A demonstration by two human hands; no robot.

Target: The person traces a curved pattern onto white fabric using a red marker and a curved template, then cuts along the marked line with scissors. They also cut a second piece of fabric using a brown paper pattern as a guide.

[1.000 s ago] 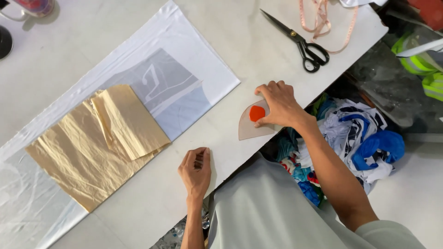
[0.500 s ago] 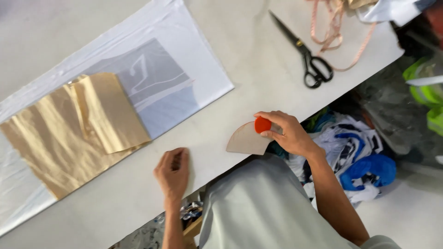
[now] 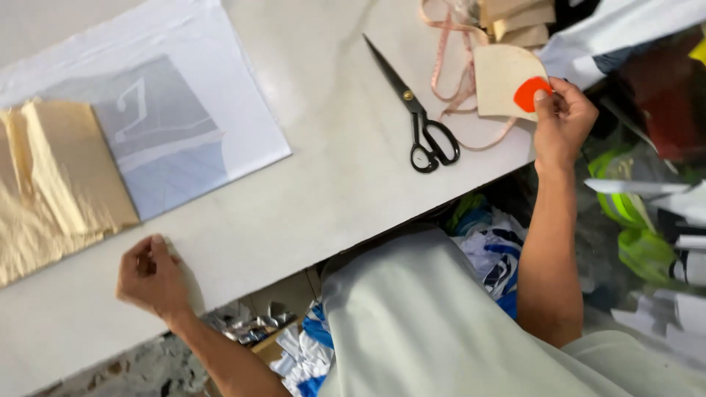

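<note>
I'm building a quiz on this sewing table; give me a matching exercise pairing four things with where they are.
Things:
1. scissors
2. orange chalk piece
3. tan fabric
4. left hand

Places:
A. in the right hand
B. resting on the table near its front edge
C. far left, on the white sheet
D. lying beside the measuring tape

Pairs: 1-D, 2-A, 3-C, 4-B

A single head-worn camera looks steeply down from above the person's chest, fairly near, over the near edge of the worktop point(image 3: 309, 220) (which runs slantwise across the picture), taking in the floor clutter beneath.
</note>
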